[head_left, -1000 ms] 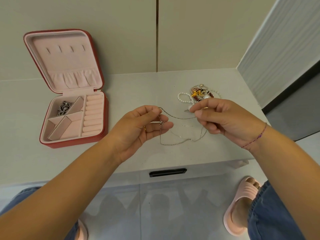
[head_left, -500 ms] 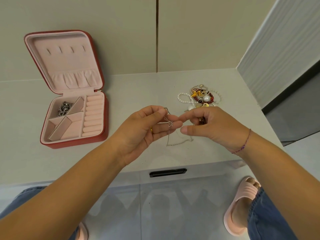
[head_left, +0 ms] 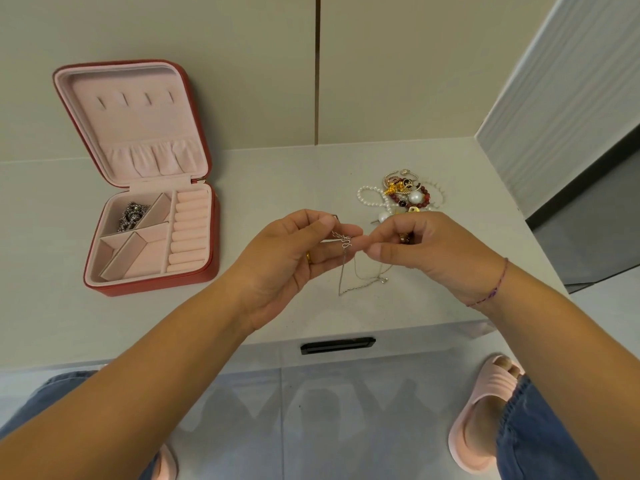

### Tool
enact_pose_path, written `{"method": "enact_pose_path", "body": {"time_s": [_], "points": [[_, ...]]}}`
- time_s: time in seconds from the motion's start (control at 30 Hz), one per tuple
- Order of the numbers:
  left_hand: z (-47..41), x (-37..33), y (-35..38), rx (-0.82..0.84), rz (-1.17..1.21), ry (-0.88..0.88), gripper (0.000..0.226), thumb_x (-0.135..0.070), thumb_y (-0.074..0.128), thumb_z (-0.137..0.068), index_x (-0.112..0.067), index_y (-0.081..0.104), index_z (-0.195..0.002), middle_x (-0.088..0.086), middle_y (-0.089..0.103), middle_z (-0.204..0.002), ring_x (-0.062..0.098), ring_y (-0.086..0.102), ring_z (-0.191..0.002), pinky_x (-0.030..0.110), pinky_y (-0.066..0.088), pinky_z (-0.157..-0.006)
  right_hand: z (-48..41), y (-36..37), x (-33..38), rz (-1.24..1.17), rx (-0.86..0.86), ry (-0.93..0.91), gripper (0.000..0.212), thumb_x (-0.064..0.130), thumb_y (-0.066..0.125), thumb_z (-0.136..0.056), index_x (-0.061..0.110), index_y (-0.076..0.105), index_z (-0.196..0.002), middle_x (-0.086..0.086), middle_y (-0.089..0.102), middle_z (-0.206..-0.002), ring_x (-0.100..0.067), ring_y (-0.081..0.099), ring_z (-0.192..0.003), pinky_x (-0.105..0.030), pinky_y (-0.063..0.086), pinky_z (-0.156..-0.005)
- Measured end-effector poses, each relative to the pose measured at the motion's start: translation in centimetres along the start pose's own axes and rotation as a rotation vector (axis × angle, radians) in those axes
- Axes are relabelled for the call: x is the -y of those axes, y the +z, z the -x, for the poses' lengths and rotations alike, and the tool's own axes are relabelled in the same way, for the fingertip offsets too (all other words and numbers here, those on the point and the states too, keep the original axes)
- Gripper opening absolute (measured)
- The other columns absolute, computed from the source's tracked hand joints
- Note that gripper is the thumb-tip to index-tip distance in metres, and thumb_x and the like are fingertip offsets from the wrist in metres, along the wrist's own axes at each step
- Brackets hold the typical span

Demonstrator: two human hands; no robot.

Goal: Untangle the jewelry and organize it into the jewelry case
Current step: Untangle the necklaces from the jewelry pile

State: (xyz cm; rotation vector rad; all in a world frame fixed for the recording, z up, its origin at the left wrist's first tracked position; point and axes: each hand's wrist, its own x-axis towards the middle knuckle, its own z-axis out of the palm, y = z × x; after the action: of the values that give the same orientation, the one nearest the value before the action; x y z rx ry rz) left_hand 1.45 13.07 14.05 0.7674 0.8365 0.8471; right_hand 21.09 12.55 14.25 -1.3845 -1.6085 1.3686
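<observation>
Red jewelry case (head_left: 152, 287), left of frame, lid open: its upper-left compartment holds a dark silver chain (head_left: 131, 214). Thin silver chain (head_left: 343, 242), centre: pinched by the curled fingers of left hand (head_left: 294, 265) and right hand (head_left: 433, 251). Tangled jewelry pile (head_left: 403, 197): just above the right hand.

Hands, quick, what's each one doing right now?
Left hand: pinching the thin silver chain.
Right hand: pinching the same chain.
</observation>
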Motion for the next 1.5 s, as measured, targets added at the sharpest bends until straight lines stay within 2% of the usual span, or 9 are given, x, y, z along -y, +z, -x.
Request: {"method": "enact_pose_path", "body": {"time_s": [0.13,0.23,0.33,0.43,0.63,0.77,1.17,1.37,1.5], "points": [[-0.1,0.0,0.1,-0.023,0.031,0.006,0.011,-0.009,0.044,-0.098,-0.004,0.053,-0.097,0.018,0.070,-0.106,0.026,0.069,-0.100,0.035,0.053,-0.094,0.0,0.0,0.2,-0.042,-0.058,-0.015,0.003,0.026,0.074,-0.073,0.024,0.074,-0.074,-0.008,0.046,-0.073,-0.016,0.042,-0.070,-0.024,0.037,-0.068],[-0.1,-0.1,0.1,-0.035,0.024,0.015,0.012,-0.010,0.043,-0.098,-0.004,0.053,-0.097,0.016,0.071,-0.105,0.024,0.069,-0.100,0.036,0.050,-0.098,0.1,0.1,0.3,-0.050,-0.066,-0.023,0.015,0.039,0.071,-0.064,0.026,0.073,-0.072,-0.009,0.051,-0.079,-0.017,0.043,-0.073,-0.022,0.038,-0.066],[0.0,-0.2,0.2,-0.046,0.011,0.021,0.012,-0.010,0.044,-0.098,-0.005,0.055,-0.096,0.015,0.072,-0.103,0.025,0.069,-0.098,0.037,0.051,-0.096,0.1,0.0,0.5,-0.052,-0.077,-0.031,0.014,0.033,0.071,-0.069,0.020,0.072,-0.074,-0.006,0.053,-0.074,-0.011,0.046,-0.069,-0.019,0.039,-0.066],[0.0,-0.3,0.2,-0.067,0.007,0.014,0.013,-0.011,0.045,-0.097,-0.005,0.056,-0.096,0.012,0.073,-0.098,0.024,0.070,-0.091,0.037,0.054,-0.092,0.0,-0.1,0.6,-0.087,-0.114,-0.035,0.009,0.024,0.070,-0.073,0.017,0.070,-0.078,0.013,0.059,-0.065,0.002,0.048,-0.060,-0.010,0.040,-0.059],[0.2,-0.4,0.1,-0.075,-0.068,-0.005,0.017,-0.015,0.046,-0.097,-0.005,0.060,-0.100,0.008,0.074,-0.097,0.018,0.069,-0.090,0.031,0.056,-0.085,0.0,-0.3,0.6,-0.173,-0.149,-0.007,0.024,0.034,0.070,-0.062,0.017,0.071,-0.079,0.012,0.059,-0.065,-0.007,0.042,-0.065,-0.022,0.034,-0.060],[0.1,-0.3,0.1,-0.076,-0.127,0.003,0.020,-0.017,0.051,-0.094,-0.003,0.063,-0.103,0.005,0.073,-0.097,0.013,0.066,-0.087,0.025,0.056,-0.081,0.0,-0.4,0.6,-0.209,-0.156,-0.001,0.022,0.032,0.071,-0.062,0.017,0.072,-0.078,0.010,0.058,-0.066,-0.005,0.042,-0.061,-0.021,0.035,-0.059],[0.1,-0.1,0.0,-0.159,-0.197,0.015,0.022,-0.025,0.068,-0.069,-0.011,0.072,-0.085,0.002,0.072,-0.080,0.009,0.064,-0.073,0.019,0.053,-0.068,0.1,-0.4,0.8,-0.240,-0.114,-0.021,0.019,0.033,0.072,-0.060,0.021,0.073,-0.075,0.007,0.062,-0.071,-0.004,0.047,-0.063,-0.022,0.036,-0.060],[0.1,0.0,0.0,-0.192,-0.297,0.014,0.017,-0.020,0.073,-0.068,-0.012,0.071,-0.084,0.002,0.072,-0.076,0.011,0.065,-0.071,0.020,0.054,-0.070,0.2,-0.2,1.0,-0.242,-0.055,-0.024,0.017,0.029,0.071,-0.061,0.020,0.072,-0.076,0.010,0.065,-0.072,-0.003,0.050,-0.065,-0.023,0.036,-0.063],[0.2,0.0,0.1,-0.205,-0.360,0.022,0.029,-0.029,0.074,-0.059,-0.011,0.072,-0.081,0.002,0.071,-0.075,0.012,0.063,-0.073,0.024,0.053,-0.076,0.2,-0.4,1.0,-0.255,-0.082,-0.022,0.018,0.028,0.071,-0.062,0.018,0.072,-0.077,0.008,0.062,-0.069,-0.004,0.046,-0.062,-0.023,0.035,-0.061]]}}
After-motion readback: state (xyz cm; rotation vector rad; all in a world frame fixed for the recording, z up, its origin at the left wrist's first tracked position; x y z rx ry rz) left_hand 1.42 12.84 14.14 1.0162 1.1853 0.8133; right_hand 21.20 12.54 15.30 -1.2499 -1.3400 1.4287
